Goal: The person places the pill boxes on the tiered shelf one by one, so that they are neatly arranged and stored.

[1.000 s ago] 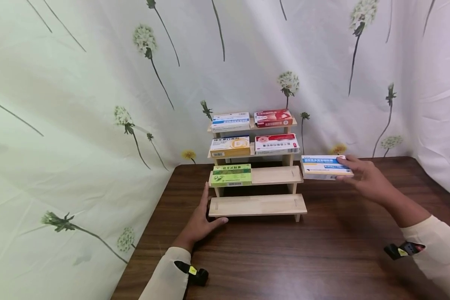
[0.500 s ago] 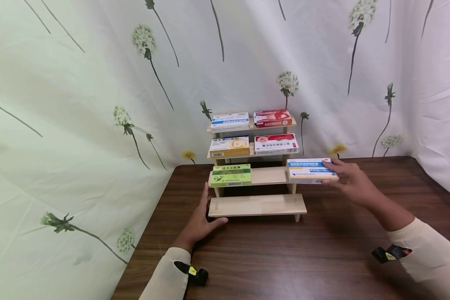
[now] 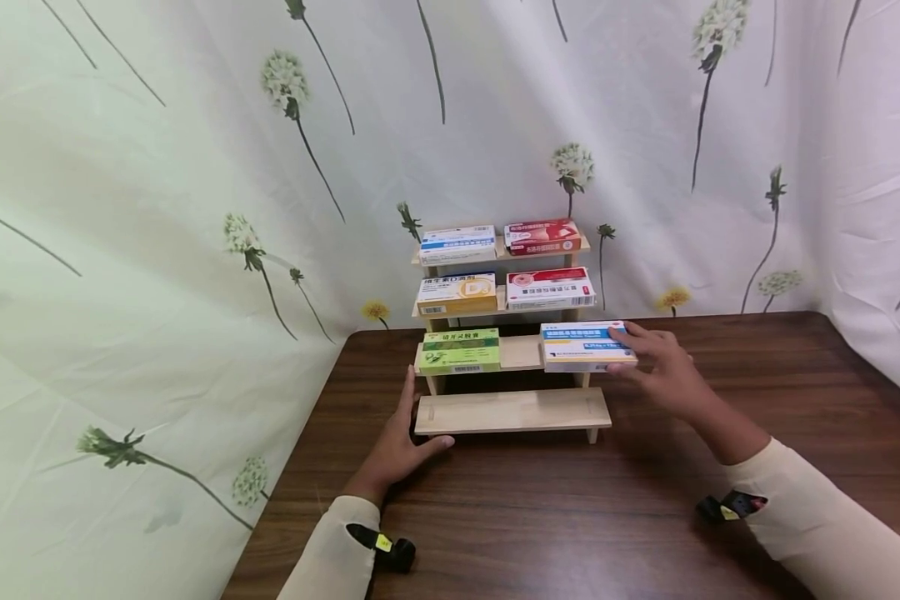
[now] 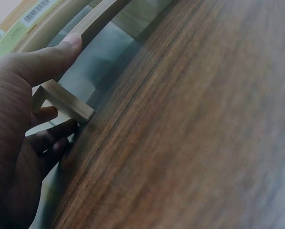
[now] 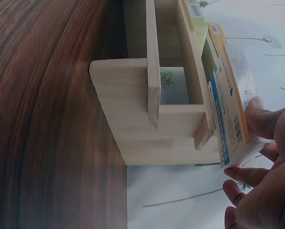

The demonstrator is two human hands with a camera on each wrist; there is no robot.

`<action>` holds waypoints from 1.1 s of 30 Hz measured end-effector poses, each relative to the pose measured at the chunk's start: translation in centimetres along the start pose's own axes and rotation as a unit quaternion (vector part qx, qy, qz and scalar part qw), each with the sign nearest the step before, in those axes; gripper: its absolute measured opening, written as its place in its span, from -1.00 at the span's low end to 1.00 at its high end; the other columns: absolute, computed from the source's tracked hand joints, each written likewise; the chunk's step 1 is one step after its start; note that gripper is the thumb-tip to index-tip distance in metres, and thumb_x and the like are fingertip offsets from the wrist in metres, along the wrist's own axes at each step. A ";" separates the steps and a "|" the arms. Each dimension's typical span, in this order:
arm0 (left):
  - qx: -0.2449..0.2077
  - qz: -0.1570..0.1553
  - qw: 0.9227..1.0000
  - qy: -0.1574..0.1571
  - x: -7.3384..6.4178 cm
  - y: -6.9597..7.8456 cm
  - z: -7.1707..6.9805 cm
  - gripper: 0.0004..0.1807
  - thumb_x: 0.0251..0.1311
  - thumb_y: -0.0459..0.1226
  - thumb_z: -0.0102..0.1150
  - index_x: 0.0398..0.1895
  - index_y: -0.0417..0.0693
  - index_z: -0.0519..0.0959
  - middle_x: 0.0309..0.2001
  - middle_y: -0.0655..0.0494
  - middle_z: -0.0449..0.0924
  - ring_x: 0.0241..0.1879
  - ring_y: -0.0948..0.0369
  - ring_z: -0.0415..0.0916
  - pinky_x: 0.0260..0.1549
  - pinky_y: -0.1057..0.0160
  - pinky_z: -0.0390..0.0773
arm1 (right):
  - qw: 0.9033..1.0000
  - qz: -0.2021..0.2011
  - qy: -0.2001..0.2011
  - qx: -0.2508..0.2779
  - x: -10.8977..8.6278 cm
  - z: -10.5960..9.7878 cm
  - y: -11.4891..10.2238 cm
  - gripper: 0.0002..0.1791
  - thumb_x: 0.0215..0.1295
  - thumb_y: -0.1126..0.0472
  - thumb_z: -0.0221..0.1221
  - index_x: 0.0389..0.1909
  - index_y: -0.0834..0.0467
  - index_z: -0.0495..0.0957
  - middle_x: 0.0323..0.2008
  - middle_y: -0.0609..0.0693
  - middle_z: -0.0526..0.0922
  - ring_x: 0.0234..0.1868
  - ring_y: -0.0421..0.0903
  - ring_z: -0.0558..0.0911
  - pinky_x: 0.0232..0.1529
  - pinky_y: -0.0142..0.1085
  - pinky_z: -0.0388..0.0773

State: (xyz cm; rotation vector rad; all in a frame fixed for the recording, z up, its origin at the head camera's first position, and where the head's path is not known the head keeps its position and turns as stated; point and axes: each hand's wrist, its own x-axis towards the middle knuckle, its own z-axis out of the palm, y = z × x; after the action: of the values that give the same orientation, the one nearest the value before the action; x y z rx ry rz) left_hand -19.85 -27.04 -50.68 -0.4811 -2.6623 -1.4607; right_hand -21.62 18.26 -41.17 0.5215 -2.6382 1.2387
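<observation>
A four-step wooden display rack stands against the back of the table. In the head view my left hand steadies its lower left corner, thumb along the front edge of the lowest step. The left wrist view shows other fingers bent by the rack's leg. My right hand pinches a blue-and-white medicine box by its right end, over the right half of the second step up. Beside that box on the same step lies a green medicine box.
On the upper steps sit a yellow-and-white box, a white-and-red box, a blue-striped white box and a red box. Dark wooden tabletop lies in front. A flower-printed cloth hangs close behind the rack.
My right hand has carried the blue-and-white medicine box leftward, from right of the rack to over the second step up. My left hand has stayed at the rack's corner.
</observation>
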 end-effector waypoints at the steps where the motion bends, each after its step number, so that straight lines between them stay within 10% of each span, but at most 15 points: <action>1: 0.000 0.000 1.000 0.000 0.0 0.0 0.0 0.46 0.26 -0.04 0.62 0.79 0.55 -0.46 0.77 -0.19 0.05 0.66 -0.21 0.24 0.58 -0.40 0.20 | 1.000 -0.003 0.003 -0.001 0.1 0.2 0.0 -0.31 0.48 0.22 0.40 0.56 0.23 0.44 0.67 0.44 0.17 0.48 0.48 0.24 0.27 0.37 0.24; 33: 0.002 -0.009 1.000 0.002 0.0 -0.1 -0.1 0.46 0.25 -0.02 0.62 0.78 0.59 -0.45 0.75 -0.20 0.09 0.66 -0.18 0.25 0.60 -0.38 0.18 | 0.998 -0.035 0.052 -0.020 1.7 4.9 -0.9 -0.33 0.49 0.22 0.40 0.55 0.22 0.48 0.63 0.42 0.29 0.53 0.47 0.20 0.31 0.50 -0.12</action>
State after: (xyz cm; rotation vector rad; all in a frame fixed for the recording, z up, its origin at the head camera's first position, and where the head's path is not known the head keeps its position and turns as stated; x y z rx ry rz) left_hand -19.92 -27.12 -50.73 -0.4551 -2.6730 -1.4589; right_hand -22.91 13.59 -43.12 0.5230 -2.5306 1.1580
